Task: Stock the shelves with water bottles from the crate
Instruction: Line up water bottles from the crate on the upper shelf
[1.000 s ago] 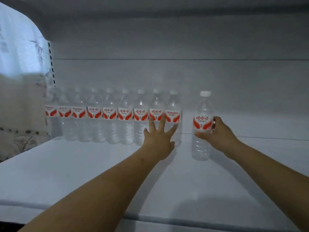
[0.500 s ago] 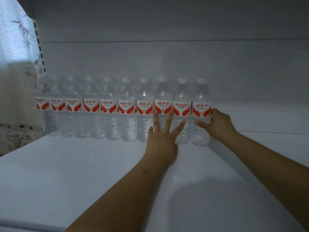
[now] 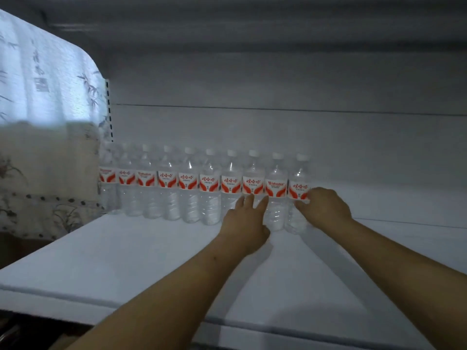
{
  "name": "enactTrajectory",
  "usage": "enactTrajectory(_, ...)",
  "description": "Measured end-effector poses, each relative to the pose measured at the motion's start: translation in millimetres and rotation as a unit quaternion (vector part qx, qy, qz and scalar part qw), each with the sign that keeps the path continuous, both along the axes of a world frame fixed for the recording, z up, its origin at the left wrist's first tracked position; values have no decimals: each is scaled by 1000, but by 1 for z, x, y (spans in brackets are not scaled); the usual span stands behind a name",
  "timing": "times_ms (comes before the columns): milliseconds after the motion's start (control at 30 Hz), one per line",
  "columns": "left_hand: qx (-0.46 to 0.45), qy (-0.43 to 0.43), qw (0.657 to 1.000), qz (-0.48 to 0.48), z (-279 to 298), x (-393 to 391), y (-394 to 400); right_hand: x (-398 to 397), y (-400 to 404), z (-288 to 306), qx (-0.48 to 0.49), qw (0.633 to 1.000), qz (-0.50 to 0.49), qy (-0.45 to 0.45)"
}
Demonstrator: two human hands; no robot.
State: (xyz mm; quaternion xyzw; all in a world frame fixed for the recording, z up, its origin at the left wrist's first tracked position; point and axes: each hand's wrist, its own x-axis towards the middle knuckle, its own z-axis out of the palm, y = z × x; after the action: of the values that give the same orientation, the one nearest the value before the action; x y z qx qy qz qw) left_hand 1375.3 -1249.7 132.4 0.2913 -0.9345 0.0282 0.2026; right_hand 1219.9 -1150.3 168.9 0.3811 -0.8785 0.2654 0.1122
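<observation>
**Two hands at the bottle row**

The right hand (image 3: pixel 324 207) gripped the end bottle (image 3: pixel 298 193), rightmost of the row at the back of the white shelf (image 3: pixel 126 258). The left hand (image 3: pixel 246 223), fingers straight and spread, touched neighbouring bottles. Ten water bottles (image 3: pixel 188 185) stood upright, side by side (leftmost ones blurred).

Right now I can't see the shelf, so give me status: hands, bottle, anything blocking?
Right hand grips the end bottle, upright at the row's right end. Left hand open, fingers on neighbouring bottles. Shelf bare beyond; nothing blocking.
</observation>
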Motion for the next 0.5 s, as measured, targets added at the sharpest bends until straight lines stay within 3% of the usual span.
enactTrajectory(200,0,112,993,29,-4,120,51,129,12,18,-54,986,155,27)
enactTrajectory(400,100,93,987,81,-54,288,82,279,-13,-24,-37,941,335,39)
enactTrajectory(500,180,53,971,146,-126,374,86,363,-21,-72,8,899,436,39)
